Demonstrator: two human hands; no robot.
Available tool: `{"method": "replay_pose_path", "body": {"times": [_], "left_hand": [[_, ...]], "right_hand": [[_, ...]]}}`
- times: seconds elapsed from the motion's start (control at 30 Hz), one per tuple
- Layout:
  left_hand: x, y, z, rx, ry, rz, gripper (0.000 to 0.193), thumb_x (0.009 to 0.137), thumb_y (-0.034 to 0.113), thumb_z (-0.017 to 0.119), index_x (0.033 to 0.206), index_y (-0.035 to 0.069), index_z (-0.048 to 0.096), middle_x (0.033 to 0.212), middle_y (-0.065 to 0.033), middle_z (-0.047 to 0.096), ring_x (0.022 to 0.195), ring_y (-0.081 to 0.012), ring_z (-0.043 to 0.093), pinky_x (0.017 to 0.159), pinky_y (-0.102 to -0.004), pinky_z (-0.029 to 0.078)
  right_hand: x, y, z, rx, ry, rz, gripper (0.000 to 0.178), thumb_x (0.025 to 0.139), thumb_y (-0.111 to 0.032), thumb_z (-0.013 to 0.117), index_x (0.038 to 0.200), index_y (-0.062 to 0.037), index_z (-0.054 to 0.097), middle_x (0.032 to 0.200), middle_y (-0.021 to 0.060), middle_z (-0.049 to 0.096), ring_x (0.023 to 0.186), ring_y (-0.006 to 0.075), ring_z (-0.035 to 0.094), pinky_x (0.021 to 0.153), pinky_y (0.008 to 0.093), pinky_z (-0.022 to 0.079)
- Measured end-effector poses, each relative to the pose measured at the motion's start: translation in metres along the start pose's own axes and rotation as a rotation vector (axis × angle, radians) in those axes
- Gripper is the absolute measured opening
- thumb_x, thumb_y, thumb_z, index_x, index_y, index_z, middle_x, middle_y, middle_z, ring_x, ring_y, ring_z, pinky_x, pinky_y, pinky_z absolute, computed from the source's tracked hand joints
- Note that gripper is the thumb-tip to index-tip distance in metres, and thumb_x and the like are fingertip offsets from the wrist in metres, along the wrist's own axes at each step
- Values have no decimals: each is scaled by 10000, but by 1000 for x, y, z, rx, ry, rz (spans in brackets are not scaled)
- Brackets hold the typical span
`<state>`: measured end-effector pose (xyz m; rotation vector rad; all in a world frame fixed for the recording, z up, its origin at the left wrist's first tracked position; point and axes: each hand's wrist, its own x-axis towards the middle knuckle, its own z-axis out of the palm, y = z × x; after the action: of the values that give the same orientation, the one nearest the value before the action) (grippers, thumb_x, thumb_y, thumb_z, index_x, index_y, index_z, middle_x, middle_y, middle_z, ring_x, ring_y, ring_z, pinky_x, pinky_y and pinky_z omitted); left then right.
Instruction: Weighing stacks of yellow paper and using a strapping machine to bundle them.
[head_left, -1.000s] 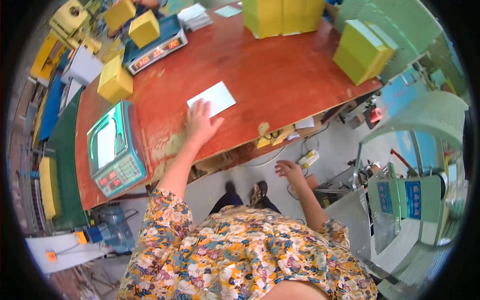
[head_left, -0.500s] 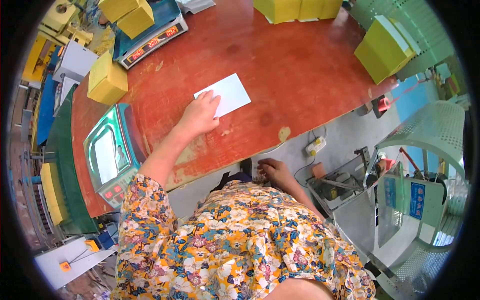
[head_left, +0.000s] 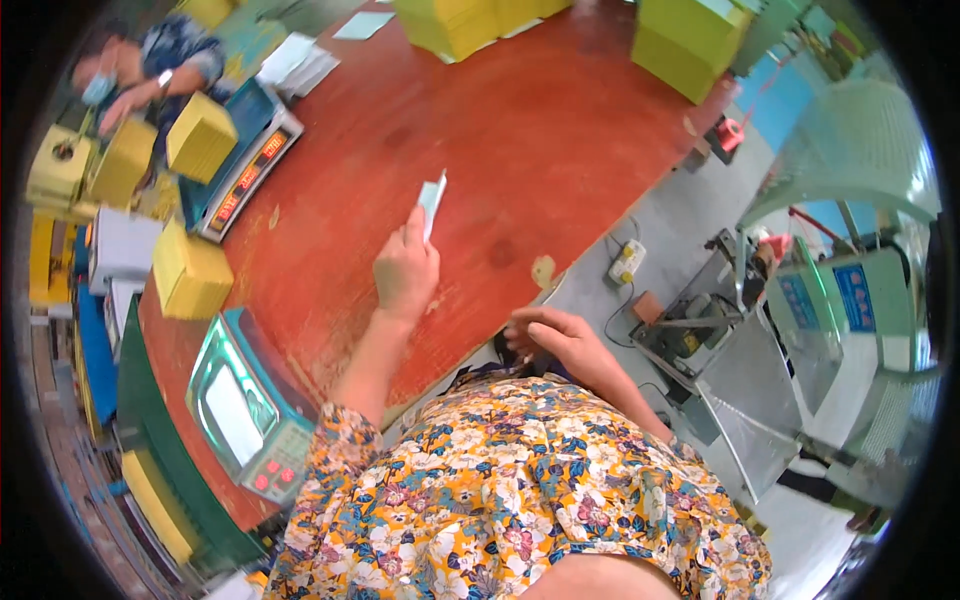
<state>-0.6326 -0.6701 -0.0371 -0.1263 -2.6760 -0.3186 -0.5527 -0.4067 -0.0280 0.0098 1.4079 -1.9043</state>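
Observation:
My left hand (head_left: pixel 408 268) is closed on a small pale sheet of paper (head_left: pixel 431 204), gripping its near end over the red tabletop (head_left: pixel 500 150). The paper is tipped up and looks narrow from here; whether it is one sheet or a thin stack I cannot tell. By the table's front edge, close to my body, my right hand (head_left: pixel 556 338) hangs with its fingers loosely bent and apart, nothing visible in it.
A lit counting scale (head_left: pixel 240 410) stands on the left, near a yellow paper block (head_left: pixel 192 270) and a second scale (head_left: pixel 250 175). Yellow stacks (head_left: pixel 690 45) line the far side. Another person (head_left: pixel 160 75) sits at upper left. Metal machinery (head_left: pixel 720 370) stands right.
My left hand has lifted the paper off the table and tilted it. My right hand has risen toward the table edge. The view has turned, bringing the other person into sight.

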Motion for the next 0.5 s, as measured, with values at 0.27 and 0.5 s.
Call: {"method": "replay_pose_path", "body": {"times": [0.27,0.5], "left_hand": [[-25,151,6,-471,-387,421,475,770,146,668,1204,-28,585,1047,-159,626,918,-317,626,748,-408,540],[60,189,26,-751,-619,664,524,807,282,729,1179,-60,589,1184,-232,602,1085,-385,596,933,-426,493]], "right_hand": [[6,4,-41,238,518,-245,425,949,-274,609,1227,40,541,1093,86,625,966,138,591,840,276,493],[-3,-7,-122,-51,930,-280,278,901,-131,597,1128,14,664,1036,33,675,938,120,590,849,293,477]]}}
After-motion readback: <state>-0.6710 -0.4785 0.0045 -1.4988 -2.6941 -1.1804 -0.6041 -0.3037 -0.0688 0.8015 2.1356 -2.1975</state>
